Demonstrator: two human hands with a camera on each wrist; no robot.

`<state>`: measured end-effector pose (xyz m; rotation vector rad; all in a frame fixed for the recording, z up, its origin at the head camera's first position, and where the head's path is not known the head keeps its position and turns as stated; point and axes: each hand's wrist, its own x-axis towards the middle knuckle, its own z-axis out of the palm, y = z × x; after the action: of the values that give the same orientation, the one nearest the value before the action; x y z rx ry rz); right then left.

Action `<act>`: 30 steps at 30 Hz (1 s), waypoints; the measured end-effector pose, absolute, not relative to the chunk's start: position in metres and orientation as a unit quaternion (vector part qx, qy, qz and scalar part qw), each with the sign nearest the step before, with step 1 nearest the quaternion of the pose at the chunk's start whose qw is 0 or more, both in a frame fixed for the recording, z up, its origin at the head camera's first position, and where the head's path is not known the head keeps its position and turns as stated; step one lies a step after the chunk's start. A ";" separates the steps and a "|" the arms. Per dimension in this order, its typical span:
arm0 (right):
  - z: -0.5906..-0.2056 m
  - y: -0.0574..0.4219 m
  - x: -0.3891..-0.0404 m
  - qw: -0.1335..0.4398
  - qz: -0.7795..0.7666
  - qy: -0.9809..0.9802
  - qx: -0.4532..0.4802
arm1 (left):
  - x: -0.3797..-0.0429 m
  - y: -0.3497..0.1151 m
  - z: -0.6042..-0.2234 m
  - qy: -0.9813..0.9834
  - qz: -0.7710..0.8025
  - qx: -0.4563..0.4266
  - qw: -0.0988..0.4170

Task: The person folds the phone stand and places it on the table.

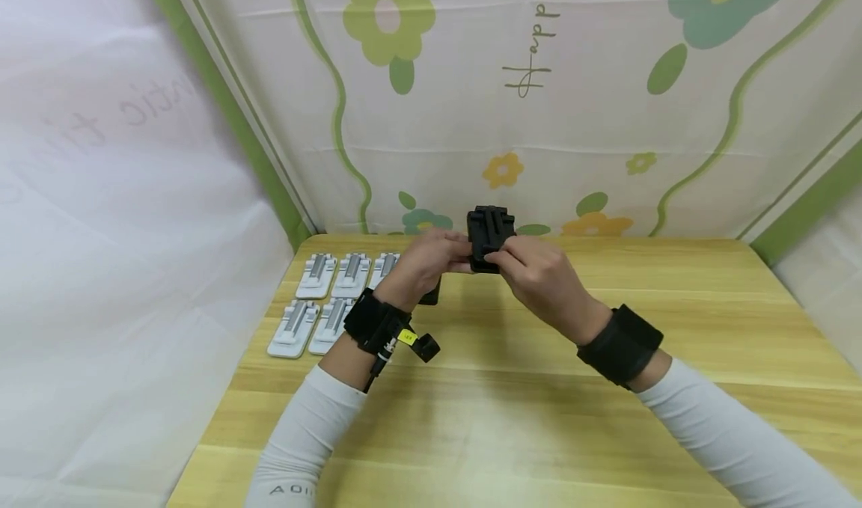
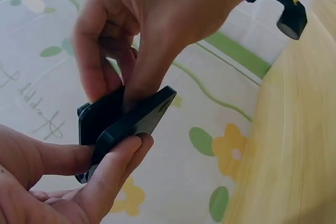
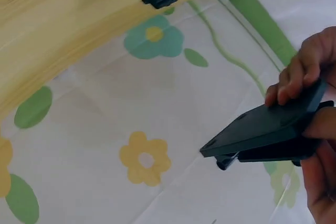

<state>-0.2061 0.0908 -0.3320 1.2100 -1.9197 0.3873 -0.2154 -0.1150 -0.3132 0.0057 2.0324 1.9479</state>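
Both hands hold a black folding phone stand (image 1: pixel 490 231) above the back of the table, close to the wall cloth. My left hand (image 1: pixel 427 262) grips its left side. With bent fingers, my right hand (image 1: pixel 542 277) pinches its lower right part. In the left wrist view the stand's (image 2: pixel 139 121) two plates are apart at an angle, with digits from both hands around and between them. A narrow gap between the plates of the stand (image 3: pixel 262 127) also shows in the right wrist view.
Several white phone stands (image 1: pixel 316 276) lie in two rows at the table's left. Another black stand (image 1: pixel 429 296) lies on the table, partly hidden behind the left hand. Patterned cloth (image 1: pixel 444 119) rises behind the wooden table (image 1: pixel 572 418), with more white cloth (image 1: pixel 101 268) at the left.
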 end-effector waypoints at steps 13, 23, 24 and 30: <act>-0.320 0.108 -0.219 -0.026 0.526 -0.822 0.216 | -0.215 -0.123 -0.318 0.707 0.693 0.000 0.141; -0.323 0.115 -0.232 -0.270 0.658 -0.694 0.110 | -0.213 -0.126 -0.314 0.676 0.716 -0.023 0.171; -0.324 0.116 -0.232 -0.274 0.659 -0.692 0.113 | -0.213 -0.126 -0.313 0.682 0.710 -0.022 0.173; -0.331 0.115 -0.231 -0.282 0.656 -0.690 0.117 | -0.213 -0.124 -0.312 0.751 0.637 0.005 0.174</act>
<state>-0.2314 0.1153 -0.3307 0.4546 -2.6729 2.5382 -0.2132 -0.1243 -0.3118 0.0144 2.1294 1.8068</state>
